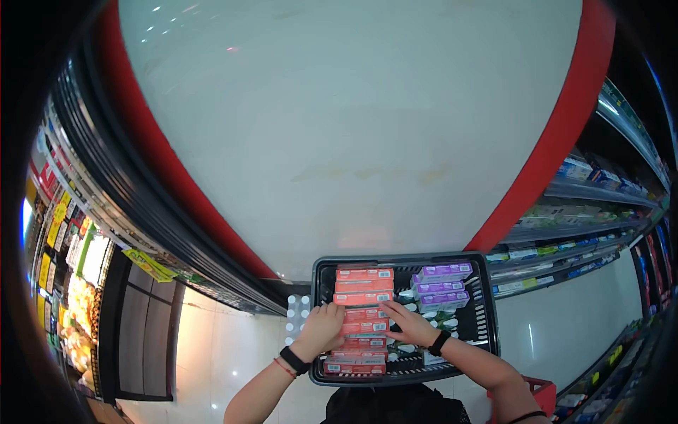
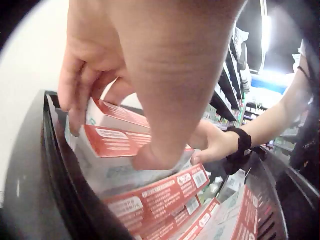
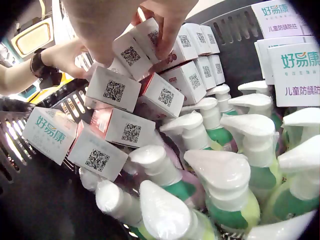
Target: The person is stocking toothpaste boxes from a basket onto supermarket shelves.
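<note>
Only from the right wrist: pump bottles (image 3: 220, 172) beside red boxes (image 3: 165, 97).

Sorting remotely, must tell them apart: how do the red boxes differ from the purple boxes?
Colour: the red boxes are orange-red, the purple boxes lilac. Number: red boxes fill a row along the whole basket; the purple boxes are three, at its far end. Contact: the left hand and right hand hold red boxes; the purple boxes lie untouched. Both are long cartons lying crosswise.

Head view down onto basket (image 1: 399, 256); wrist views close, sharing red boxes (image 2: 125, 142)
</note>
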